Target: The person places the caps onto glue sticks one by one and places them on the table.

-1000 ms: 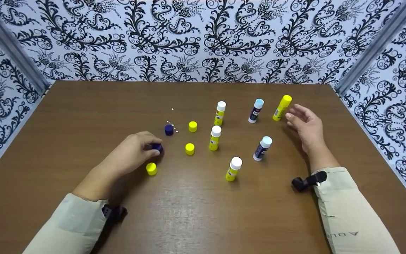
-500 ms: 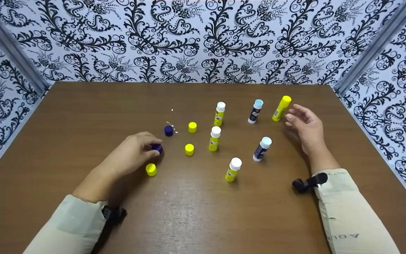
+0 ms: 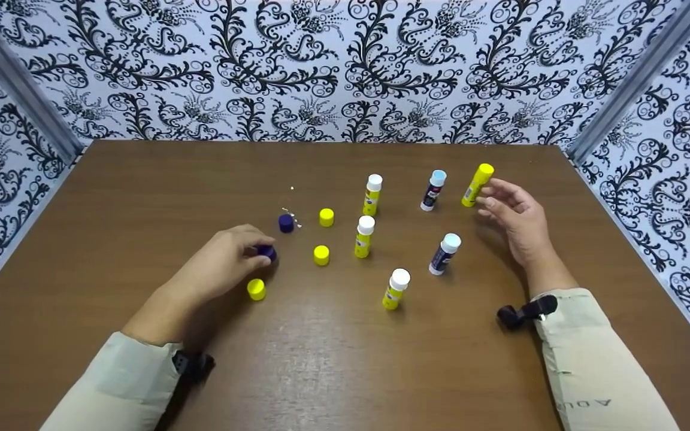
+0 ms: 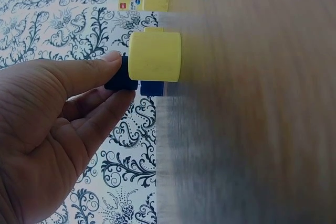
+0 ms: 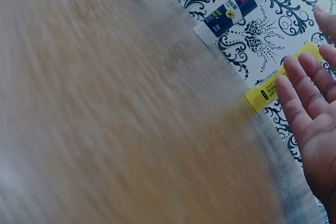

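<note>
My left hand (image 3: 216, 260) pinches a dark blue glue stick cap (image 3: 268, 252) between thumb and fingers, low over the wooden table. In the left wrist view the pinched cap (image 4: 118, 77) is partly covered by a yellow cap (image 4: 155, 56) nearer that camera. At the right, my right hand (image 3: 521, 218) has its fingers loosely bent beside a yellow glue stick (image 3: 477, 185) that stands upright with its yellow cap on. In the right wrist view the fingers (image 5: 294, 98) overlap this glue stick, and nothing is gripped.
Three uncapped yellow glue sticks with white tops, one at the front (image 3: 395, 290), and two dark blue ones (image 3: 444, 254) stand mid-table. Another dark blue cap (image 3: 286, 223) lies near white crumbs (image 3: 292, 212). Yellow caps (image 3: 321, 255) are scattered left of centre. Patterned walls (image 3: 345, 72) enclose the table.
My right hand has shifted slightly left, bringing its fingers closer to the yellow glue stick. The left hand stays in place with the dark blue cap.
</note>
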`<act>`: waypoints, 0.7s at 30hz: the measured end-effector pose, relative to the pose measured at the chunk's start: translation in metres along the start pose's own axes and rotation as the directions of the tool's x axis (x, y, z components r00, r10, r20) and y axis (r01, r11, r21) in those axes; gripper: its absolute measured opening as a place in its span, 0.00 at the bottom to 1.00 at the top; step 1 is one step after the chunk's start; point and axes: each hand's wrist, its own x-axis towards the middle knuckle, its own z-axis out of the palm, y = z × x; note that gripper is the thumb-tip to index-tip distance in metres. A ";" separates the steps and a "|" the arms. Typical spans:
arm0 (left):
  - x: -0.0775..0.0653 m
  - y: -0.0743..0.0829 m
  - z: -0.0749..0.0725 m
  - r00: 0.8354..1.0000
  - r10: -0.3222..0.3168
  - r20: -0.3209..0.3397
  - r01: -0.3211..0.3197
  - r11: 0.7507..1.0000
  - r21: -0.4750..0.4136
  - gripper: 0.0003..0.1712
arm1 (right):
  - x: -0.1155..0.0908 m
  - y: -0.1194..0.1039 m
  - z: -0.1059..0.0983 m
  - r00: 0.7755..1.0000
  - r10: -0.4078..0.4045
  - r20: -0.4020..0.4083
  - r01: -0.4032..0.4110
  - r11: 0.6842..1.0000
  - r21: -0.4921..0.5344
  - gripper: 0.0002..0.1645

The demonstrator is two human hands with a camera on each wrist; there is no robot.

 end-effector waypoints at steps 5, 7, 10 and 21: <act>0.000 0.000 0.000 1.000 -0.005 -0.003 0.005 1.000 0.002 0.20 | 0.000 0.001 0.001 1.000 0.018 0.020 -0.018 1.000 0.016 0.27; 0.000 0.000 0.000 1.000 -0.004 -0.003 0.004 1.000 0.000 0.20 | 0.001 0.001 0.001 0.999 0.026 0.038 -0.028 0.999 0.040 0.26; 0.001 0.000 0.000 1.000 -0.003 -0.003 0.003 1.000 0.001 0.20 | 0.000 0.002 0.000 0.996 0.032 0.080 -0.038 0.996 0.078 0.24; 0.001 0.000 0.000 1.000 0.006 -0.003 -0.006 1.000 0.010 0.20 | -0.001 0.002 -0.001 0.963 0.023 0.269 -0.061 0.989 0.136 0.23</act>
